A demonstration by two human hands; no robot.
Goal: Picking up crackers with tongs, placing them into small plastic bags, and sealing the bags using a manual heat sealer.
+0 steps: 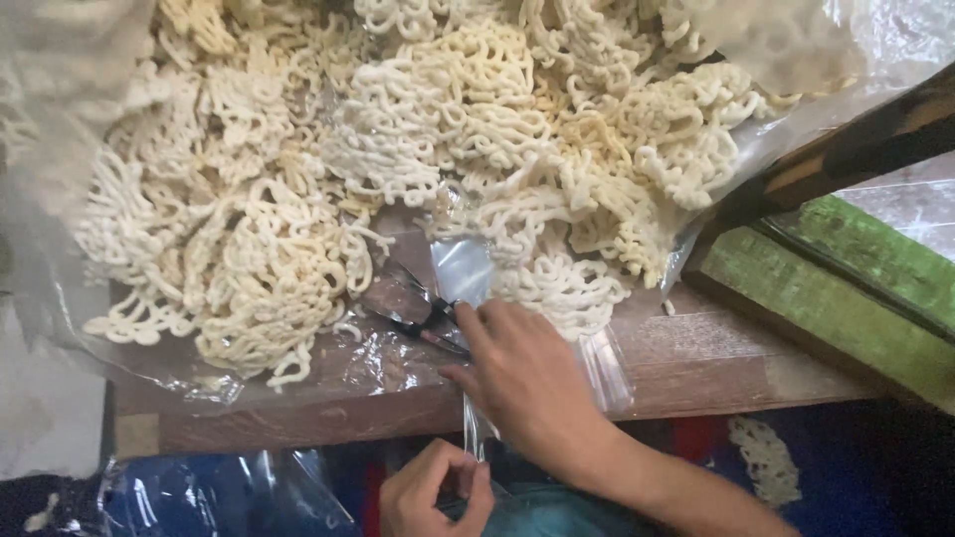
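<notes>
Clear plastic bag (476, 418) between both hands (522, 383)

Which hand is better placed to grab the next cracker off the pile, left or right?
Right, probably. The right hand lies on the wooden table at the edge of the cracker pile, touching a clear plastic bag. The left hand is below the table edge, pinching the bag's lower end.

Saw pale curly crackers (398, 149) heaped on a clear plastic sheet (60, 308), over a wooden table (696, 368), beside a green ledge (856, 328).
</notes>
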